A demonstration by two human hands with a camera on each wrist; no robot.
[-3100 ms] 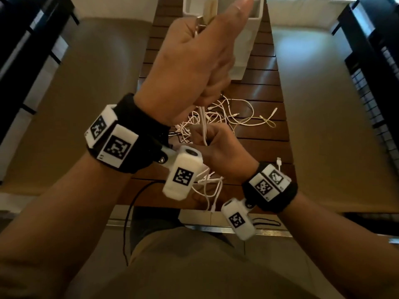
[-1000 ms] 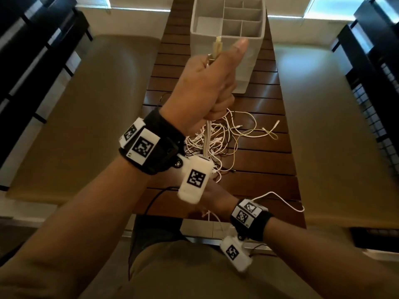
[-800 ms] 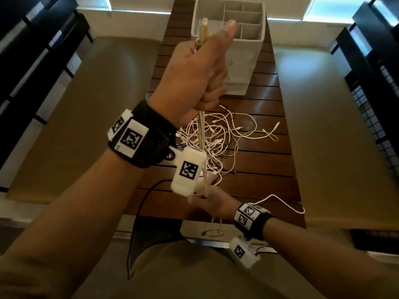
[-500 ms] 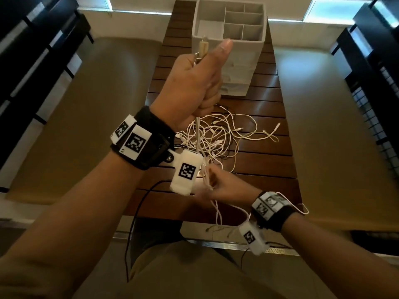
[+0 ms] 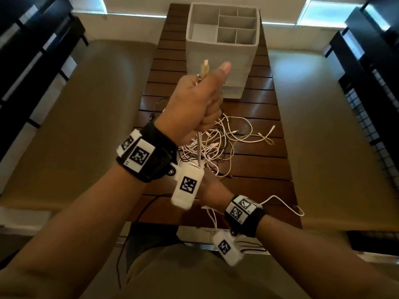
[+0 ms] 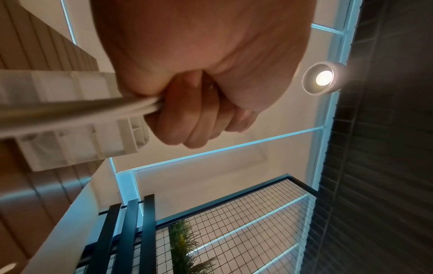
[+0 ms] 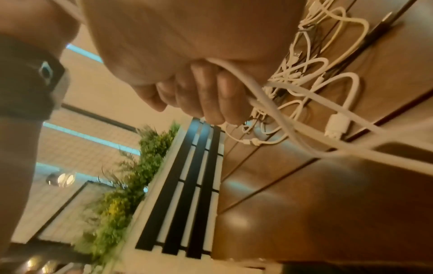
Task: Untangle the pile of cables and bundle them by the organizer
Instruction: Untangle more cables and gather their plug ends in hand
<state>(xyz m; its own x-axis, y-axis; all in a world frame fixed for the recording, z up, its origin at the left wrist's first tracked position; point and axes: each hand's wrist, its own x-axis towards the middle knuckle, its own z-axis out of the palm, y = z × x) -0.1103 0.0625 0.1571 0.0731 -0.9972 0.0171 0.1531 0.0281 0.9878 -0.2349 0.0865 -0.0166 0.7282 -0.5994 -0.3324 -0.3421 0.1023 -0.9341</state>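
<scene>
Left hand (image 5: 195, 104) raised above the table (image 5: 254, 186), fist upright, thumb extended; fingers (image 6: 187, 118) curled tight round a white cable (image 5: 199, 145) whose plug projects above the fist. Right hand (image 7: 187, 61) lower, near the table's near edge, fingers curled round the same cable. Cable pile (image 5: 224, 143) mid-table; organizer (image 5: 222, 52) toward the far end.

The left hand (image 5: 194, 104) is raised in a fist, thumb pointing up, forearm reaching forward. The right hand (image 5: 210, 186) sits lower, mostly hidden behind the left wrist, its fingers (image 7: 211, 96) curled inward. Both wrists wear black bands.
</scene>
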